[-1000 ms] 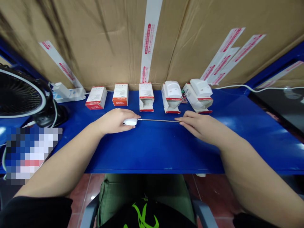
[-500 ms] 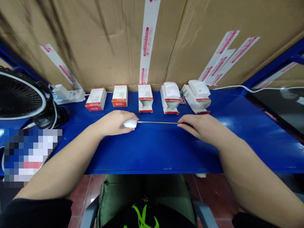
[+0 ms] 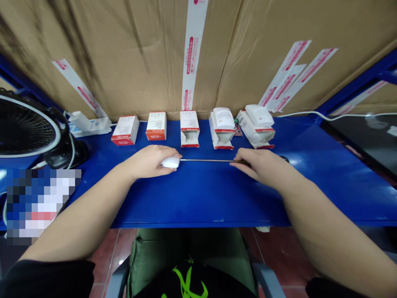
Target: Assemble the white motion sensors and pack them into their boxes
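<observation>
My left hand is closed around a small white plastic detector, thumb below and fingers above. From the right, a long thin screwdriver reaches across, its tip at the right end of the detector. My right hand is closed on the screwdriver's dark handle, most of which the fingers hide; its black end shows behind the hand. Both hands are over the blue table. Two more white detectors rest on open boxes behind my hands, one in the middle right and one farther right.
Several red-and-white detector boxes stand in a row, among them a closed box at left and an open box in the middle. A small circuit board lies between the right boxes. A black fan and a power strip are at left.
My right hand has shifted slightly along the screwdriver, and the black end of the handle now shows behind it. My left hand and the detector stay almost in place.
</observation>
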Tool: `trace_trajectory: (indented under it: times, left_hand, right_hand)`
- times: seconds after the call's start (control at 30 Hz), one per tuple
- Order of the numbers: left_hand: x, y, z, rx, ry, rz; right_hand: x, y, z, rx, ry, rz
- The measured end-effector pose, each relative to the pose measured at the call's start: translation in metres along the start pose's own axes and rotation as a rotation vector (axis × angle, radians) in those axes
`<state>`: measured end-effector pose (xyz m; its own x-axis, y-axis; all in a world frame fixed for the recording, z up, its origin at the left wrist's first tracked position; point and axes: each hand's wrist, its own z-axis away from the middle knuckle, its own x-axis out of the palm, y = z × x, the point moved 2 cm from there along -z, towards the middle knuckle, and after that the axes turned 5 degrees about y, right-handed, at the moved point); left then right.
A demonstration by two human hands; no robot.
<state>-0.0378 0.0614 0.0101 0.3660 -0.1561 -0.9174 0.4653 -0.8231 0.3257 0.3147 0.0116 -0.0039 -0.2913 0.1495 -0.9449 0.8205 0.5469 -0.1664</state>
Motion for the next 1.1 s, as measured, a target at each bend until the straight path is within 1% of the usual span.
trace_trajectory:
  times: [0.1,0.2,0.3,0.37,0.5,0.67,0.77,0.83,0.97,1.1]
  left_hand:
    - [-0.0001,0.0004,0.0003,-0.003,0.007,-0.009]
    - [-0.0002,0.0,0.0004,-0.006,0.002,-0.018]
    - [-0.0003,0.0,0.0001,-0.007,-0.007,-0.022]
    - [-0.0002,0.0008,-0.0002,-0.001,-0.013,-0.015]
    - [0.0009,0.0036,-0.0007,0.024,-0.014,0.021]
    - [0.002,0.0045,-0.0006,0.043,0.006,0.057]
    - [0.0015,0.0025,0.0,0.06,0.03,0.081]
    - [0.0008,0.001,0.0005,0.074,0.05,0.087]
    - [-0.0008,0.0001,0.001,0.107,0.083,0.082]
    - [-0.0003,0.0019,0.0008,0.123,0.06,0.032]
  right_hand:
    - [-0.0022,-0.0016,0.0003,-0.027,0.014,0.046]
    - [-0.0018,-0.004,0.0001,-0.038,-0.013,0.1]
    - [0.0003,-0.005,-0.0007,-0.059,-0.047,0.077]
    - [0.0017,-0.0046,-0.0011,-0.066,-0.045,0.036]
    - [0.0025,-0.0032,-0.0008,-0.073,0.027,0.002]
    - [-0.0014,-0.0051,0.0005,-0.15,0.154,0.049]
    - [-0.0032,-0.0056,0.0017,-0.145,0.185,0.001]
    - [-0.0033,-0.0056,0.0018,-0.11,0.165,-0.06]
    - [-0.0032,-0.0074,-0.0007,0.003,0.055,-0.23]
    - [-0.0047,-0.009,-0.004,0.096,-0.072,-0.386]
